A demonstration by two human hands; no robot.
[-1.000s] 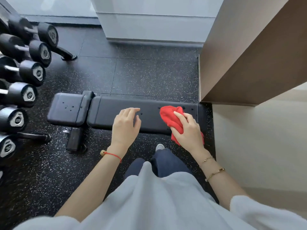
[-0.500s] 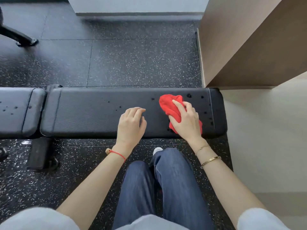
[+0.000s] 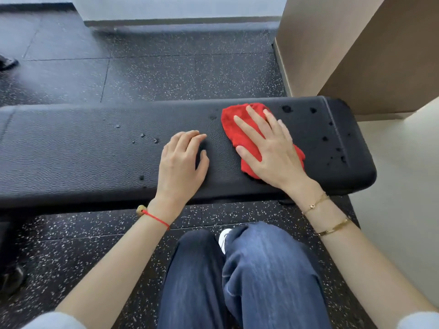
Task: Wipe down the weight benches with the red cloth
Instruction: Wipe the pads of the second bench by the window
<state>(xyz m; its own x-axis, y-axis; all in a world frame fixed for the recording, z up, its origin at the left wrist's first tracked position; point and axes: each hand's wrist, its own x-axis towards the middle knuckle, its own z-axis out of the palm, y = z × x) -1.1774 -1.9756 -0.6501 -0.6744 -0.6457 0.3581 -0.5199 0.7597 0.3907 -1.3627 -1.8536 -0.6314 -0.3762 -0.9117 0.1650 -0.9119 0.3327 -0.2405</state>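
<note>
The right hand (image 3: 273,150) presses the red cloth (image 3: 240,129) flat-fingered on the weight bench (image 3: 71,150), the left hand (image 3: 181,162) rests empty beside it, droplets (image 3: 332,143) remain, so wiping seems barely begun.

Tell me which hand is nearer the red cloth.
Right. The right hand presses flat on the red cloth; the left hand rests on the bench beside it, apart from the cloth.

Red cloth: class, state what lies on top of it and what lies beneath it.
The right hand presses flat on the red cloth; beneath is the black bench pad. The pad surface under the cloth is hidden.
</note>
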